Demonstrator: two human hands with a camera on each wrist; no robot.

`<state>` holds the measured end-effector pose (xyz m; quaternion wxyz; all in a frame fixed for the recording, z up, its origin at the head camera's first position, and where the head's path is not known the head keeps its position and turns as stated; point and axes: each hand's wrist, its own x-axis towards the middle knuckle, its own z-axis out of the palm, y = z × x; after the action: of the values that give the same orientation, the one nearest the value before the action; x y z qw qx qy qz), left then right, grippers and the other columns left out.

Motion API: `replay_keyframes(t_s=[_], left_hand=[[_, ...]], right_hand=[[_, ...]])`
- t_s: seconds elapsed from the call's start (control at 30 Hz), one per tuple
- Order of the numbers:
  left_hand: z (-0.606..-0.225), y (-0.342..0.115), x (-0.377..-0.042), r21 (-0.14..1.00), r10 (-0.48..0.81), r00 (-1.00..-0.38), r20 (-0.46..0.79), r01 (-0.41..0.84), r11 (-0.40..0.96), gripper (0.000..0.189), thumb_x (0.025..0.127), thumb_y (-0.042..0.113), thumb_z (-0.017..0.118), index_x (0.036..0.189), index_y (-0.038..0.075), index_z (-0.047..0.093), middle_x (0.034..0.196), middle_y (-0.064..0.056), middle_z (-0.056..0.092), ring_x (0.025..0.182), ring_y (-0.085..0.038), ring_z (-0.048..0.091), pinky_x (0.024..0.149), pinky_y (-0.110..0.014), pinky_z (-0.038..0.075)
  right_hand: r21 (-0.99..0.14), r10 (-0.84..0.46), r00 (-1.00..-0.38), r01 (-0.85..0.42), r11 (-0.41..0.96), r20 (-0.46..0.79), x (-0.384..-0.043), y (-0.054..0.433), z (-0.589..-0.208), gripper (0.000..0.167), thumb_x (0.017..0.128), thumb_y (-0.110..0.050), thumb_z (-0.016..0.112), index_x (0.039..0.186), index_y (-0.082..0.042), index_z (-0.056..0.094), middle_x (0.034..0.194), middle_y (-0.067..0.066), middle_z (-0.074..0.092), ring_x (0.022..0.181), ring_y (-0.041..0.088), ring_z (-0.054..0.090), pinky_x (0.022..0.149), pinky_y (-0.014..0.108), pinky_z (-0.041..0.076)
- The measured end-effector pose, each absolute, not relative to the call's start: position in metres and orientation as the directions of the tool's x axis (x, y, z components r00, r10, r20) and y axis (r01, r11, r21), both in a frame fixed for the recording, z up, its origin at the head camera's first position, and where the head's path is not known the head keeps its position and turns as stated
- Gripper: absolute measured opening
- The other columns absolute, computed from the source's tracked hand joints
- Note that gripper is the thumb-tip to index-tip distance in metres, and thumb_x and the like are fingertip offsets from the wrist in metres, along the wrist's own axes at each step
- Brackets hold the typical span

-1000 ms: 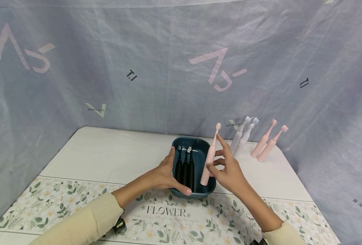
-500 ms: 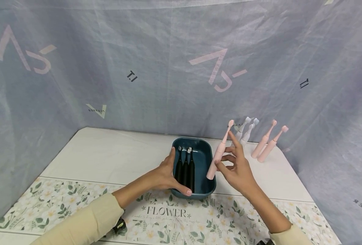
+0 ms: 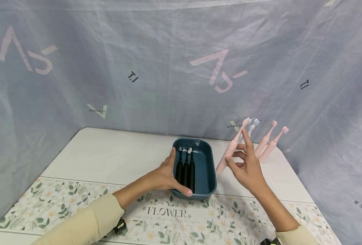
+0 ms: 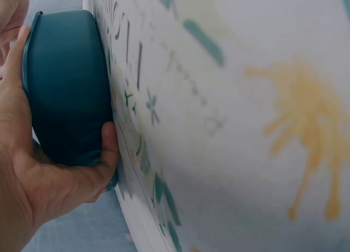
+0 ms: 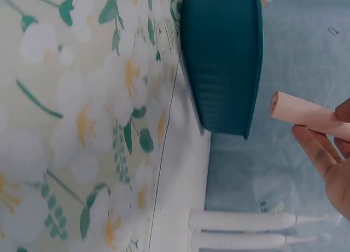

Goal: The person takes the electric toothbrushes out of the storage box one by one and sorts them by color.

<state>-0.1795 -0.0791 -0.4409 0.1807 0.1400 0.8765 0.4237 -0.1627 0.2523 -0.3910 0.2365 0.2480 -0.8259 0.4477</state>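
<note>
My left hand (image 3: 166, 174) grips the left end of a dark teal tub (image 3: 203, 173), thumb against its near wall in the left wrist view. Black electric toothbrushes (image 3: 186, 172), three of them, lie side by side along the tub's left side, heads pointing away. Just right of the tub, my right hand (image 3: 248, 170) holds a pink electric toothbrush (image 3: 229, 153) in the air between thumb and fingers, tilted with its head up and to the right. In the right wrist view, the base of its handle (image 5: 298, 111) hangs clear of the tub wall.
Two more pink toothbrushes (image 3: 270, 149) stand upright at the back right. White toothbrushes (image 3: 251, 131) stand beside them, partly hidden by the right hand and its toothbrush. A floral-printed mat (image 3: 156, 228) covers the table, with a grey cloth (image 3: 156, 68) hanging behind.
My right hand has carried the pink toothbrush rightward from over the tub to outside its right rim, tilting it further right. The left hand and tub have stayed put.
</note>
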Motion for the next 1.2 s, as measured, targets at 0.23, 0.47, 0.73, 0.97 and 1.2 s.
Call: replay_keyframes(t_s=[0.23, 0.47, 0.73, 0.97, 1.2], left_hand=[[-0.441, -0.079, -0.180, 0.792, 0.399, -0.896, -0.196, 0.095, 0.603, 0.176, 0.062, 0.072, 0.106, 0.179, 0.039, -0.021, 0.193, -0.009, -0.003, 0.179, -0.043, 0.008, 0.132, -0.077, 0.032], [-0.441, -0.079, -0.180, 0.788, 0.398, -0.897, -0.192, 0.101, 0.607, 0.176, 0.062, 0.072, 0.106, 0.179, 0.038, -0.022, 0.192, -0.010, -0.003, 0.178, -0.044, 0.009, 0.133, -0.077, 0.032], [-0.442, -0.078, -0.180, 0.791, 0.398, -0.897, -0.192, 0.099, 0.604, 0.176, 0.062, 0.071, 0.106, 0.179, 0.038, -0.021, 0.192, -0.011, -0.003, 0.178, -0.044, 0.009, 0.133, -0.077, 0.032], [-0.442, -0.079, -0.179, 0.796, 0.398, -0.896, -0.197, 0.090, 0.598, 0.176, 0.062, 0.070, 0.107, 0.179, 0.038, -0.021, 0.192, -0.011, -0.003, 0.178, -0.044, 0.008, 0.132, -0.077, 0.032], [-0.441, -0.078, -0.179, 0.797, 0.401, -0.896, -0.190, 0.097, 0.595, 0.175, 0.063, 0.070, 0.107, 0.179, 0.039, -0.022, 0.192, -0.012, -0.003, 0.178, -0.045, 0.008, 0.132, -0.077, 0.032]], right_hand=[[-0.596, -0.166, -0.742, -0.632, 0.495, 0.649, -0.165, 0.265, -0.387, 0.114, 0.096, 0.019, 0.075, 0.183, -0.017, 0.011, 0.130, 0.022, 0.064, 0.108, -0.010, 0.071, 0.071, 0.011, 0.061], [-0.580, -0.158, -0.733, -0.634, 0.511, 0.661, -0.166, 0.278, -0.386, 0.114, 0.097, 0.019, 0.074, 0.183, -0.016, 0.008, 0.132, 0.022, 0.061, 0.110, -0.010, 0.070, 0.072, 0.009, 0.060], [-0.563, -0.119, -0.759, -0.569, 0.600, 0.640, -0.170, 0.291, -0.389, 0.112, 0.102, 0.015, 0.072, 0.183, -0.017, 0.002, 0.134, 0.028, 0.060, 0.112, -0.017, 0.063, 0.078, 0.002, 0.055], [-0.556, -0.103, -0.780, -0.525, 0.644, 0.618, -0.172, 0.301, -0.389, 0.110, 0.104, 0.012, 0.069, 0.182, -0.017, -0.004, 0.136, 0.033, 0.056, 0.112, 0.033, 0.074, 0.083, -0.002, 0.051], [-0.476, -0.102, -0.745, -0.519, 0.710, 0.659, -0.178, 0.316, -0.394, 0.113, 0.100, 0.016, 0.073, 0.182, -0.012, 0.000, 0.134, 0.040, 0.058, 0.107, 0.064, 0.074, 0.087, -0.008, 0.041]])
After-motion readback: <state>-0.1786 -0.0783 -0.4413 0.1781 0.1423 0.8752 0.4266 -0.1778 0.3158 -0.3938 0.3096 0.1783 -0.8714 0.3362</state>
